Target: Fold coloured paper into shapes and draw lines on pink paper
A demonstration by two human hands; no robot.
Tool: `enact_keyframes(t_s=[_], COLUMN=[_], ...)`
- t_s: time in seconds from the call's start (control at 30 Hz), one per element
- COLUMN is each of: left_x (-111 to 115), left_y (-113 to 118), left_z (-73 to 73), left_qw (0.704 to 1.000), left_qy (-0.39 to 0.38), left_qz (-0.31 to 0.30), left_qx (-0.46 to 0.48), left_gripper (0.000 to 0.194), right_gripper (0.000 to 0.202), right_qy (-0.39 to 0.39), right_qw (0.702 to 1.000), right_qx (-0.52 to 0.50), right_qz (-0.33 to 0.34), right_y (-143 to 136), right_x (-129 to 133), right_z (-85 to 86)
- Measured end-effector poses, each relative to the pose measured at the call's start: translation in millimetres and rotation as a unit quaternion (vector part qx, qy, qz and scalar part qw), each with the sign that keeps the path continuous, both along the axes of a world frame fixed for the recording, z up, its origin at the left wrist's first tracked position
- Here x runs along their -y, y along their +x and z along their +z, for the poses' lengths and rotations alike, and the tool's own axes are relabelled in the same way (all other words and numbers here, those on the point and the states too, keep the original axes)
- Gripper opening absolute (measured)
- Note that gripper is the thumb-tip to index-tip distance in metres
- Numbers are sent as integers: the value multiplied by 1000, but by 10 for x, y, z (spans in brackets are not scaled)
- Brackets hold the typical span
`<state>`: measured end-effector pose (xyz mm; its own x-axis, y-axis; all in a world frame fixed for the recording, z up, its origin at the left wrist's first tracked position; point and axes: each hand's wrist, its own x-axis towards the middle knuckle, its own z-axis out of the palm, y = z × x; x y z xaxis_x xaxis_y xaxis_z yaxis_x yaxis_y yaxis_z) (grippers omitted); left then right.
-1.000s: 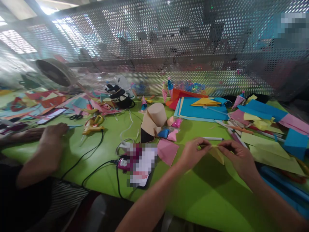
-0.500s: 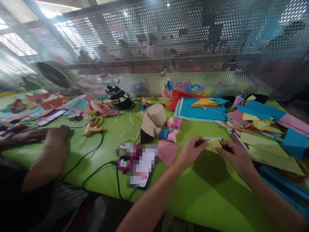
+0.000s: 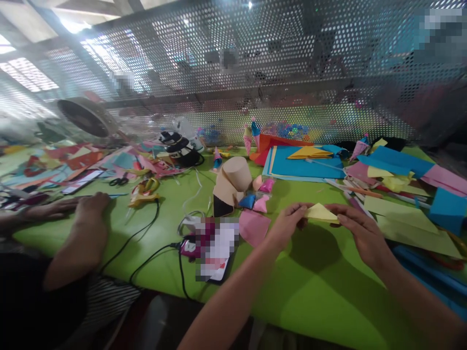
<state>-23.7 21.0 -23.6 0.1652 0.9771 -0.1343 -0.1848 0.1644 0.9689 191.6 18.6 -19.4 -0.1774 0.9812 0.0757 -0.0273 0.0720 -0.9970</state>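
Note:
A small pale yellow paper, folded into a triangle with its point up, is held above the green table. My left hand pinches its left corner, and my right hand grips the right corner between thumb and fingers. Beneath the paper a shadow falls on the tabletop. To the left of my left hand lies a pink paper square, with small pink and blue folded pieces behind it. Yellow-green sheets lie just right of my right hand.
A tape roll, a phone and a purple device with cables sit at the middle. Blue sheets lie behind. At the left are another person's hands, a yellow glue gun and scissors.
The yellow paper now shows as a wider, flat triangle instead of a small bent piece. Both of my hands have shifted slightly, the right one a little to the right.

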Motion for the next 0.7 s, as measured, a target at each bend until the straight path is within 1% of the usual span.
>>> enact_keyframes(t_s=[0.1, 0.2, 0.27, 0.33, 0.53, 0.7], left_x=[19, 34, 37, 36, 40, 49], left_y=[-5, 0, 8, 17, 20, 17], left_z=[35, 89, 110, 111, 99, 70], left_qw=[999, 997, 995, 995, 994, 997], left_qy=[21, 13, 7, 8, 19, 22], left_qz=[-33, -78, -94, -95, -85, -71], left_qx=[-10, -10, -18, -29, -59, -38], left_gripper=[52, 61, 68, 69, 56, 56], right_gripper=[23, 25, 25, 26, 26, 27], right_qy=[3, 3, 2, 2, 0, -10], right_qw=[1000, 999, 999, 999, 998, 997], right_qx=[-17, -33, -39, -43, -59, -67], right_qz=[-6, -16, -20, -18, -12, -23], right_y=[-2, 12, 23, 28, 0, -20], right_x=[-5, -22, -32, -36, -29, -17], right_z=[-13, -33, -49, -59, -32, -11])
